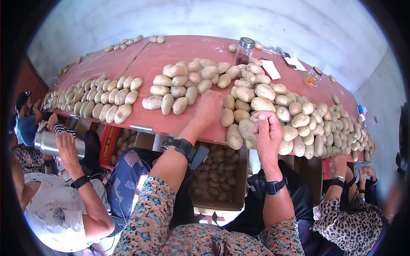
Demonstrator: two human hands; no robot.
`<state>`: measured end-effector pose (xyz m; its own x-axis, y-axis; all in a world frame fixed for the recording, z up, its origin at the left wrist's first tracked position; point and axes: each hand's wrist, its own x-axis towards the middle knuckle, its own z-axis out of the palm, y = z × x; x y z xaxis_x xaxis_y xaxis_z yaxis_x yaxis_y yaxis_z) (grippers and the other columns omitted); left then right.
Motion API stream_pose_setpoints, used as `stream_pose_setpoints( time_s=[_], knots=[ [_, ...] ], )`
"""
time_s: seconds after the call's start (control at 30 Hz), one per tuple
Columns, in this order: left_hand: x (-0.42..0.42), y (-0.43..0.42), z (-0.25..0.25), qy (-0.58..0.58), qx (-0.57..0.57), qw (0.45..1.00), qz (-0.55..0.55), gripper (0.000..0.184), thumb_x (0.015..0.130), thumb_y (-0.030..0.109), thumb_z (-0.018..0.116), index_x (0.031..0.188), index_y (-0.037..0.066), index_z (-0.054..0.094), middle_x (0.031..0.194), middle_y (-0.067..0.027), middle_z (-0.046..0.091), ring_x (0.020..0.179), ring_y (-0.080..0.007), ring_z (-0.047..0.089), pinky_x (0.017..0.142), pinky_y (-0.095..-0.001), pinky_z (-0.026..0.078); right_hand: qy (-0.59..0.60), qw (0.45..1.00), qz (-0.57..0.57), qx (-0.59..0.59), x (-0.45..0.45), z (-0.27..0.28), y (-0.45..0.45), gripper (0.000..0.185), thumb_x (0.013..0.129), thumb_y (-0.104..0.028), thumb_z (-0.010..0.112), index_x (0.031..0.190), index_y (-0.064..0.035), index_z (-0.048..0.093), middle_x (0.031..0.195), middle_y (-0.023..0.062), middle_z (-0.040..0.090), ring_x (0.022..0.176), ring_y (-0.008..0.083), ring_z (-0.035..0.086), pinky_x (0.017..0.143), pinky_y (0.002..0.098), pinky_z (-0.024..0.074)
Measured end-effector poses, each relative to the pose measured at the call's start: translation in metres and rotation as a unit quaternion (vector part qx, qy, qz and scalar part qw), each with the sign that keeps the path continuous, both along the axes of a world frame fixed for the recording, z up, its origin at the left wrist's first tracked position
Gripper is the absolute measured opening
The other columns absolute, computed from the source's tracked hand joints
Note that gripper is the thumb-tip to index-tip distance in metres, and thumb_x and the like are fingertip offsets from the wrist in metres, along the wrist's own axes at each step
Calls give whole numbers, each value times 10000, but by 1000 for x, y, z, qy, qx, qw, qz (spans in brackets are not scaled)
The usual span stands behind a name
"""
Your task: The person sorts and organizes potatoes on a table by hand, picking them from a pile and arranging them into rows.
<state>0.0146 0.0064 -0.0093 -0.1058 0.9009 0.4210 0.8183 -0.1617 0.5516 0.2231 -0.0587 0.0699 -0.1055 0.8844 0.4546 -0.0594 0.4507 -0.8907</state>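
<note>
My left hand (209, 106) reaches over the red table just left of the large potato heap. Its fingers are blurred, and whether they hold anything is unclear. My right hand (268, 128) is raised at the front of the heap with thumb and fingers curled together. Anything inside that grip is hidden. A large potato (247, 129) is right beside my right hand, to its left. Ahead of my left hand, a smaller group of potatoes (180, 80) sits in loose rows. The heap of potatoes (300, 120) stretches away to the right.
Under the red table (149, 111) stands a cardboard box (232, 202) of potatoes. A lidded glass jar (244, 52) and a smaller jar (313, 78) stand farther back. One person on the left holds a metal flask (48, 144); another in leopard print (350, 228) works at right.
</note>
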Motion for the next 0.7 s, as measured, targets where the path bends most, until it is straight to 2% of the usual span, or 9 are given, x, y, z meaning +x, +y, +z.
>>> stream_pose_setpoints(
  time_s=[0.1,0.2,0.23,0.33,0.43,0.53,0.63,0.7],
  knots=[
    [-19,-10,21,124,-30,984,127,352,840,143,631,1174,52,569,1301,-165,515,1232,-337,472,976,-445,414,-7,1000,0,-6,1,3,-2,146,986,-78,486,911,-15,595,632,-34,480,573,26,421,522,204,343],
    [-45,-5,-4,199,20,960,198,354,876,135,554,1220,52,537,1325,-166,498,1295,-352,424,986,-553,369,-8,1000,4,-12,-1,1,-3,146,986,-87,492,908,-17,594,627,-37,477,574,24,416,522,202,341],
    [-50,-6,-10,228,-17,951,206,361,891,122,519,1246,56,512,1352,-163,485,1327,-349,395,1011,-596,322,-7,1000,5,-14,-2,1,-3,146,986,-90,494,906,-17,593,625,-38,477,574,24,415,522,201,341],
    [-49,-5,-23,321,21,920,225,332,893,138,524,1218,71,519,1301,-155,508,1315,-335,404,1009,-637,302,-10,1000,13,-11,-6,3,-5,174,1005,-149,476,927,-38,584,632,-47,434,570,24,380,516,204,306],
    [-43,-7,-4,235,-17,954,186,293,862,94,558,1154,84,543,1191,-156,534,1242,-328,454,986,-583,364,-2,1000,10,-3,-6,0,-2,176,1005,-143,474,922,-34,584,631,-48,436,567,25,379,515,205,307],
    [-37,-7,9,73,-31,995,55,331,796,13,614,1115,73,547,1148,-142,505,1171,-321,473,989,-489,402,-8,1000,8,-6,-2,0,-1,174,1004,-139,474,921,-33,585,634,-48,440,567,25,382,517,203,309],
    [-39,5,0,-73,66,995,-8,365,770,-7,638,1120,63,561,1169,-147,494,1109,-341,492,955,-435,439,-1,1000,0,-7,-1,2,-3,153,984,-104,507,893,-14,591,625,-38,489,578,20,426,522,200,354],
    [-34,2,-5,0,35,998,57,401,762,20,665,1146,71,563,1158,-148,507,1088,-356,504,953,-446,440,-1,1000,1,-10,-1,2,-4,154,983,-106,509,893,-13,594,624,-37,495,579,17,429,520,199,357]
  ],
)
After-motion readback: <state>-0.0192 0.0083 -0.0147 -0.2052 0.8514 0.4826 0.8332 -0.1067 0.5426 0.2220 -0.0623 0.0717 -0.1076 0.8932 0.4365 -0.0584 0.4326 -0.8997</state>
